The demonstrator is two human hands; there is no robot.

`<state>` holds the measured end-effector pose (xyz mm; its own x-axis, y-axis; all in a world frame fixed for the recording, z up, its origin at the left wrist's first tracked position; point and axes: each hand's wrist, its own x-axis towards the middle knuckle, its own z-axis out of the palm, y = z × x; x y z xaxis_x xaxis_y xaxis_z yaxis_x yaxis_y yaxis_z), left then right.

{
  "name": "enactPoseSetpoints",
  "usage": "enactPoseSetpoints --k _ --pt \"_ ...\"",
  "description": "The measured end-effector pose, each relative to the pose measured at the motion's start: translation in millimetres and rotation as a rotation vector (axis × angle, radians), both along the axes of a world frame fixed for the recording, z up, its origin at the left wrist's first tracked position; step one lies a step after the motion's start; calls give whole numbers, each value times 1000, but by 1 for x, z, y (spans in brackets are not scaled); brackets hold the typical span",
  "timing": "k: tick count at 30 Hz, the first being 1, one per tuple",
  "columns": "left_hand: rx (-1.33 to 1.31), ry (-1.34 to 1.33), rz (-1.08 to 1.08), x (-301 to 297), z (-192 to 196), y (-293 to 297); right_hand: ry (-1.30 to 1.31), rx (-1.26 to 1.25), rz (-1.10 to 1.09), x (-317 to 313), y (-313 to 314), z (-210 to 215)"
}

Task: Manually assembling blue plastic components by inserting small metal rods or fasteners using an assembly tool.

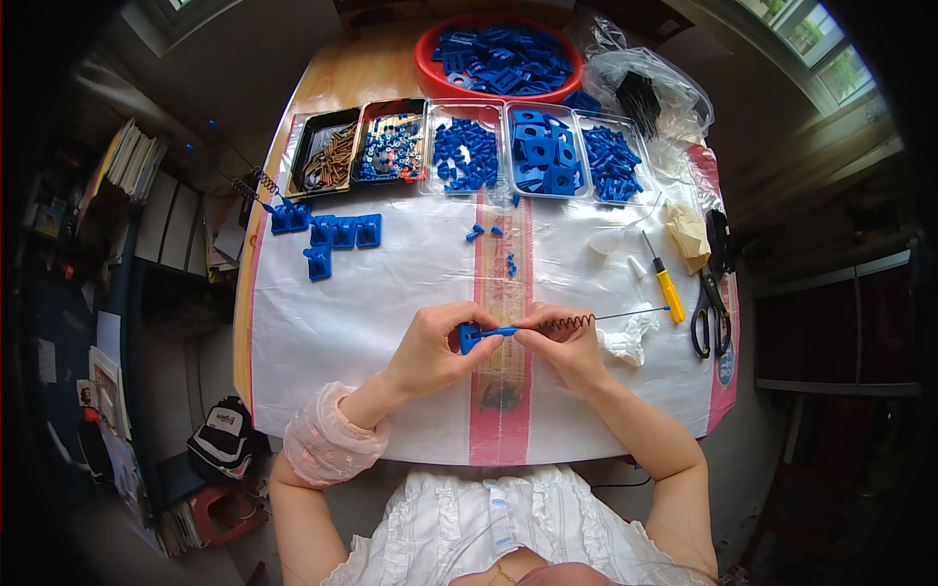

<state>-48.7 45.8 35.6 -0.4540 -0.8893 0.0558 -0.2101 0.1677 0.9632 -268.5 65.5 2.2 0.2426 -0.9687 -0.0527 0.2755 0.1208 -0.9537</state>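
A wooden table [337, 83] stands under windows, shelves of books to the left and a dark cabinet to the right, its top covered by a white woven sheet [371, 322] with a red stripe down the middle. At the far edge a red basin [427, 64] holds blue plastic parts, with a row of five trays [469, 151] (pins, nuts, blue pieces) just in front. Blue blocks [332, 234] lie on the sheet's left; black scissors [710, 314] and a yellow screwdriver [669, 290] lie right. At centre, the left hand [435, 347] pinches a blue part [471, 337], fingers closed on it, while the right hand [567, 347] grips a coiled spring [567, 321] on a thin rod [630, 313].
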Motion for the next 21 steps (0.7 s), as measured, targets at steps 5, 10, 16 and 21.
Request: enactPoseSetpoints --k 5,10,16,21 --pt "-72 22 17 0 -6 1 2 -13 5 1 0 -2" --pt "-102 15 -15 4 -11 1 79 -41 13 1 1 0" --pt "-169 32 -37 4 -9 0 100 -83 29 1 2 0" --pt "-166 41 -44 4 -10 1 89 -81 21 2 3 -2"
